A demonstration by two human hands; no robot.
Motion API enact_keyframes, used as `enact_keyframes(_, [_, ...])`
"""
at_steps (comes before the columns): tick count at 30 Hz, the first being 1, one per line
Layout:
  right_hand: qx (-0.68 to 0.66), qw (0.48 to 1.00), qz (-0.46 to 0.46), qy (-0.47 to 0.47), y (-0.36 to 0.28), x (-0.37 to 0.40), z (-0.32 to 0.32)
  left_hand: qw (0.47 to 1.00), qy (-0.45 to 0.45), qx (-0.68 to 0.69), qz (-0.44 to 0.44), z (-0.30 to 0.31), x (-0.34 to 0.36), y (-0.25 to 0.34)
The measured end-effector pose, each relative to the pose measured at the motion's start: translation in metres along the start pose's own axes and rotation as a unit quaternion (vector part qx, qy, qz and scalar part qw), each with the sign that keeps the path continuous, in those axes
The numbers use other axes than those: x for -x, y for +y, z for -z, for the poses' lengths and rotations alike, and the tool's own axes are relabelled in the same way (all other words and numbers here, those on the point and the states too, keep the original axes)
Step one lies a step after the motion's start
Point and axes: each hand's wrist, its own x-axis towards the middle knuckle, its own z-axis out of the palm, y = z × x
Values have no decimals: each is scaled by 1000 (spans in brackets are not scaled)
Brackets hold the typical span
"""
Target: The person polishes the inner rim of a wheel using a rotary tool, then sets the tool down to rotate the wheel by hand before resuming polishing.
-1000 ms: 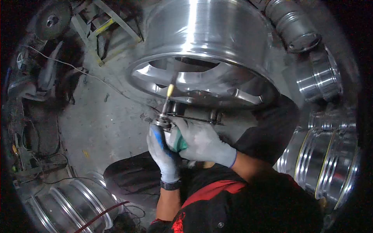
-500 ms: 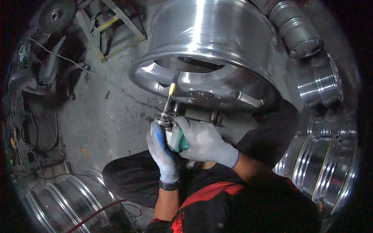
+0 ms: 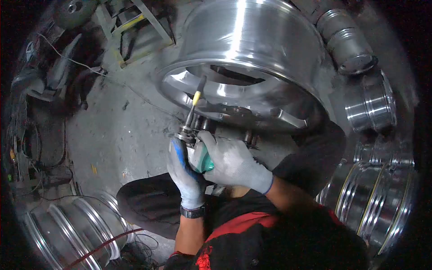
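A teal and silver power grinder (image 3: pixel 204 160) is held between both gloved hands, low in front of a large polished wheel rim (image 3: pixel 254 38). My left hand (image 3: pixel 182 171), in a grey glove with a blue palm, wraps around its head from the left. From the right, my right hand (image 3: pixel 234 159) grips the teal body, hiding much of it. A long metal shaft with a yellow collar (image 3: pixel 196 96) and a dark tip (image 3: pixel 202 84) reaches up from the grinder. In this view the tip overlaps the openings in the rim's face.
Several metal rims are stacked at lower right (image 3: pixel 369 198) and lower left (image 3: pixel 81 229). More rims (image 3: pixel 370 101) stand at upper right. A metal frame (image 3: pixel 135 27) is at upper left. Cables and a red hose (image 3: pixel 105 244) run along the left side of the floor (image 3: pixel 112 130).
In the view, the grinder and both hands have shifted slightly left while the large rim has shifted right. The shaft leans a little more to the right. Both hands keep their grip.
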Motion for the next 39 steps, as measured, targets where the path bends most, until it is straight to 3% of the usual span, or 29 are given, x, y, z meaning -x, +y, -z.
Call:
enact_keyframes(1, [8, 1000, -2, -1, -2, -2, 1, 992, -7, -105, -66, 1, -2, 3])
enact_keyframes(2, [17, 1000, -4, -3, -3, -3, 2, 992, -4, -104, -67, 0, -2, 1])
enact_keyframes(4, [21, 1000, -7, 1, -2, -1, 3, 998, -14, 58, 28, -1, -2, -3])
enact_keyframes(8, [35, 999, -25, -15, -2, 0, 1, 997, -5, 51, 48, -4, 0, -3])
enact_keyframes(10, [27, 999, -24, -20, -5, -2, 4, 981, -1, 150, 122, -1, -3, -7])
enact_keyframes(14, [19, 1000, 4, 23, 4, 4, -1, 970, 36, 196, 141, -8, 0, -4])
enact_keyframes(17, [31, 999, -15, 10, -1, 3, 1, 990, 19, 107, 90, -7, 0, -2])
enact_keyframes(19, [20, 1000, 0, 15, -4, -3, -2, 968, 12, 207, 141, -2, -6, -2])
enact_keyframes(21, [10, 1000, 14, 25, -9, -11, -2, 964, 48, 221, 138, 2, -10, 6])
enact_keyframes(23, [16, 1000, -2, -6, -18, -19, 0, 982, 29, 139, 127, 9, -9, 2])
enact_keyframes(25, [14, 1000, -10, -17, -16, -18, 0, 951, 97, 247, 157, 3, -11, 9])
enact_keyframes(26, [10, 1000, -3, -10, -12, -13, 1, 984, 41, 151, 83, 4, -9, 2])
enact_keyframes(27, [6, 1000, 3, -5, -8, -8, 2, 992, 6, 109, 66, 4, -6, -4])
enact_keyframes(29, [10, 1000, -4, 6, -4, 4, 3, 988, 5, -116, -104, -1, 3, -18])
enact_keyframes(30, [10, 1000, -8, 19, -2, 7, 4, 988, 4, -114, -102, -3, 4, -20])
enact_keyframes(31, [10, 1000, -9, 18, -3, 7, 4, 999, 5, 32, 19, -4, 4, -22])
enact_keyframes(32, [16, 1000, -14, 11, -6, 6, 4, 975, 7, 176, 137, -4, 4, -22])
enact_keyframes(37, [10, 1000, -12, 10, -16, -9, -6, 967, 34, 209, 141, 11, -9, -12])
enact_keyframes(39, [0, 998, -54, -30, -19, -8, -6, 995, -4, -74, -65, 15, -8, -4])
